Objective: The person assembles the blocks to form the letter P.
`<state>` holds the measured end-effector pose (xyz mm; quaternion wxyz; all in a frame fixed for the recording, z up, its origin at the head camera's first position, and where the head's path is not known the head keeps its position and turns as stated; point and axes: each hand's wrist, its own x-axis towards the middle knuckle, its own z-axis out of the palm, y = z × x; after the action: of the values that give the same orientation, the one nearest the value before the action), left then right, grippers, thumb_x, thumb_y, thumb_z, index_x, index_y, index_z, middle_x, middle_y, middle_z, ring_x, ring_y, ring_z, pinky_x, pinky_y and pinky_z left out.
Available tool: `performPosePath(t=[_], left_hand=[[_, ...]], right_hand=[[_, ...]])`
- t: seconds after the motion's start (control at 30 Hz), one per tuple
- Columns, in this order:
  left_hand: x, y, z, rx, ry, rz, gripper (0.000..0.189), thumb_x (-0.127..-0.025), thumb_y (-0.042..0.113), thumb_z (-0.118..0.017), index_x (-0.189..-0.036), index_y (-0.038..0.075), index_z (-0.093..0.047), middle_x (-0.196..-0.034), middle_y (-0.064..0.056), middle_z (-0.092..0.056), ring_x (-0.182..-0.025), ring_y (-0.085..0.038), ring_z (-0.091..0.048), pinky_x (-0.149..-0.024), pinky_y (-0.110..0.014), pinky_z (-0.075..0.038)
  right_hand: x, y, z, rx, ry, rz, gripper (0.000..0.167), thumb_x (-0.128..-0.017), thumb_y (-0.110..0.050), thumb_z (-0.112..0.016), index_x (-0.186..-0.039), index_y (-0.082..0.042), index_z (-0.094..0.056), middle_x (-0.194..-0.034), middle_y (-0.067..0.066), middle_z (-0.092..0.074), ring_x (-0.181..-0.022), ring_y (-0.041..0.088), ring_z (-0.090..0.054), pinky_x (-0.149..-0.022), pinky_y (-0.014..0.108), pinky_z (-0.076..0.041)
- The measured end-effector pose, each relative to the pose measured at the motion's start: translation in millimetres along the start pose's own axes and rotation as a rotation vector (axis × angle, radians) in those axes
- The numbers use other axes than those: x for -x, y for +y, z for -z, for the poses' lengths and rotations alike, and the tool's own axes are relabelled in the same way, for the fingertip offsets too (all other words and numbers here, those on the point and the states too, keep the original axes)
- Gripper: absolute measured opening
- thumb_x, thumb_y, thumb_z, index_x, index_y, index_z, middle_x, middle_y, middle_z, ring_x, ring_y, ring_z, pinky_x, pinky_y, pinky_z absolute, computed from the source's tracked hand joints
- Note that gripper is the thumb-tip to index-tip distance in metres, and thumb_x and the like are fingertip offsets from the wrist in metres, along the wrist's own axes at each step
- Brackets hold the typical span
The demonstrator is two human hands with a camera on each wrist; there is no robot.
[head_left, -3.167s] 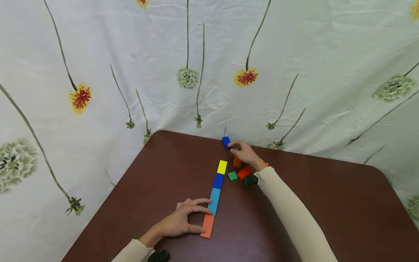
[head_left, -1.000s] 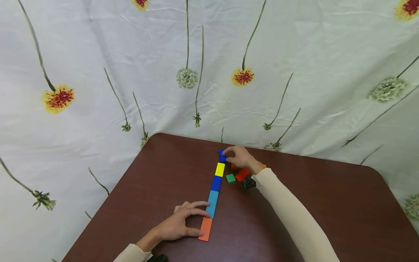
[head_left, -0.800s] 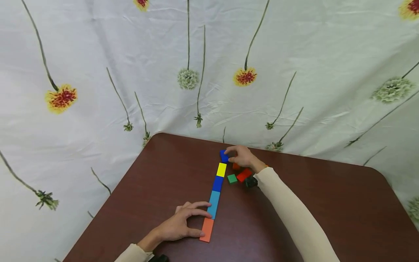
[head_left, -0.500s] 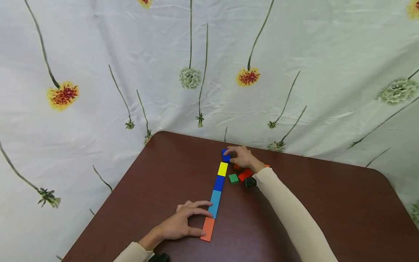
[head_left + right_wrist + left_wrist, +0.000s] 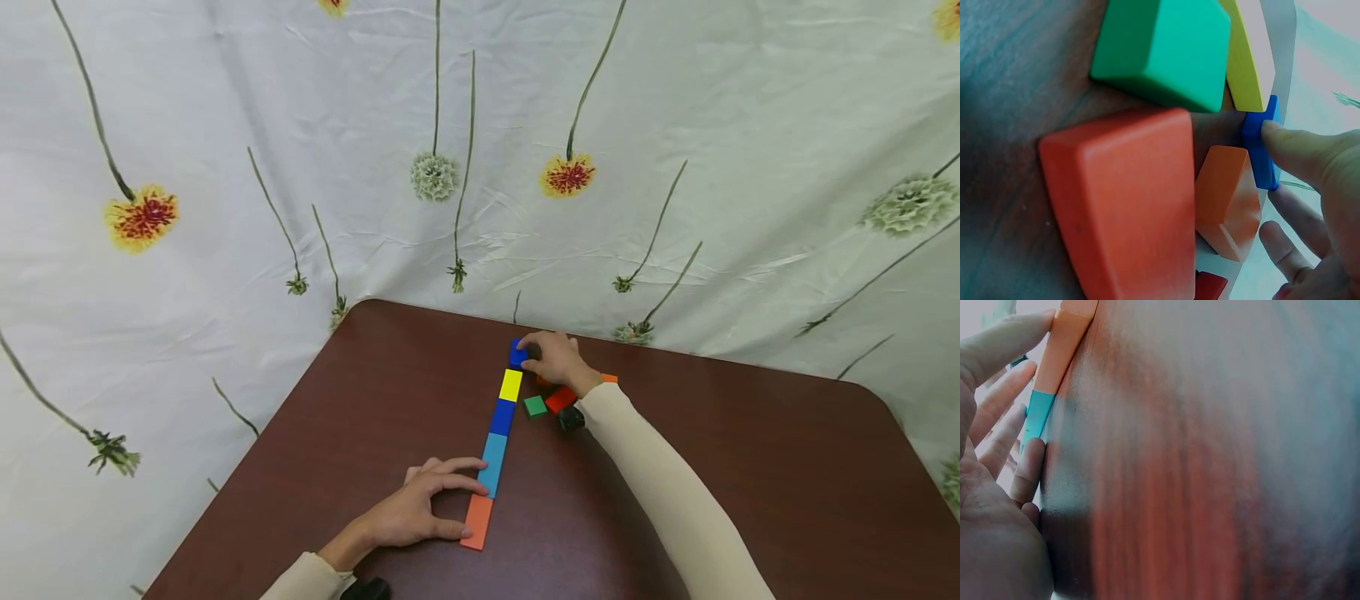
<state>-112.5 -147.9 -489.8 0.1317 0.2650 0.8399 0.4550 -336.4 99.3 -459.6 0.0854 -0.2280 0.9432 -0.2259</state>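
Observation:
A straight row of flat toy blocks runs away from me in the head view: orange (image 5: 478, 521), light blue (image 5: 492, 465), dark blue (image 5: 502, 417) and yellow (image 5: 511, 385). My left hand (image 5: 411, 510) rests against the row's left side, thumb at the orange block and long, extended fingers at the light blue one. At the far end, my right hand (image 5: 557, 357) pinches another blue block (image 5: 516, 351) between thumb and fingers. In the right wrist view this blue block (image 5: 1261, 147) sits right at the end of the yellow block (image 5: 1250, 56).
Right of the row lie loose blocks: green (image 5: 535, 407), red (image 5: 560, 399) and an orange one (image 5: 1225, 197) partly under my right hand. More orange (image 5: 609, 378) shows behind the wrist. The brown table (image 5: 675, 433) ends at a floral cloth (image 5: 480, 167).
My right hand has brought the blue block from the table's back edge toward me, to the yellow block's far end, and turned it into line. My left hand stays on the row.

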Motion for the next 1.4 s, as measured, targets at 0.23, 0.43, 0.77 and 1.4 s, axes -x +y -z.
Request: performPosePath(t=[0.23, 0.43, 0.77, 1.4], left_hand=[[0.1, -0.6, 1.1, -0.005, 0.003, -0.015, 0.040, -0.087, 0.033, -0.078, -0.126, 0.028, -0.070, -0.151, 0.003, -0.049, -0.117, -0.014, -0.040, -0.089, -0.053, -0.018], [0.9, -1.4, 2.1, 0.002, 0.001, -0.011, 0.040, -0.087, 0.034, -0.078, -0.126, 0.029, -0.070, -0.151, 0.003, -0.049, -0.117, -0.013, -0.040, -0.090, -0.053, -0.018], [0.4, -1.8, 3.5, 0.010, -0.011, -0.001, 0.040, -0.087, 0.034, -0.077, -0.126, 0.030, -0.069, -0.151, 0.004, -0.048, -0.117, -0.013, -0.040, -0.091, -0.054, -0.017], [0.1, -5.7, 3.0, 0.003, -0.006, -0.033, 0.039, -0.088, 0.033, -0.077, -0.126, 0.030, -0.069, -0.152, 0.003, -0.048, -0.118, -0.014, -0.040, -0.091, -0.056, -0.017]], right_hand=[[1.2, -1.4, 0.1, 0.031, 0.014, 0.010, 0.031, -0.098, -0.027, -0.066, -0.128, -0.019, -0.067, -0.142, 0.008, -0.059, -0.129, 0.038, -0.046, -0.090, 0.048, -0.033], [2.9, -5.0, 0.7, 0.047, 0.004, 0.017, 0.030, -0.098, -0.026, -0.066, -0.128, -0.019, -0.067, -0.141, 0.009, -0.060, -0.129, 0.038, -0.046, -0.090, 0.048, -0.033], [4.1, -3.9, 0.1, 0.045, -0.003, 0.010, 0.029, -0.100, -0.026, -0.064, -0.128, -0.021, -0.068, -0.143, 0.007, -0.059, -0.127, 0.037, -0.044, -0.085, 0.044, -0.031], [3.1, -5.3, -1.9, 0.066, 0.004, -0.004, 0.026, -0.098, -0.029, -0.066, -0.124, -0.023, -0.069, -0.138, 0.004, -0.062, -0.117, 0.035, -0.047, -0.082, 0.042, -0.030]])
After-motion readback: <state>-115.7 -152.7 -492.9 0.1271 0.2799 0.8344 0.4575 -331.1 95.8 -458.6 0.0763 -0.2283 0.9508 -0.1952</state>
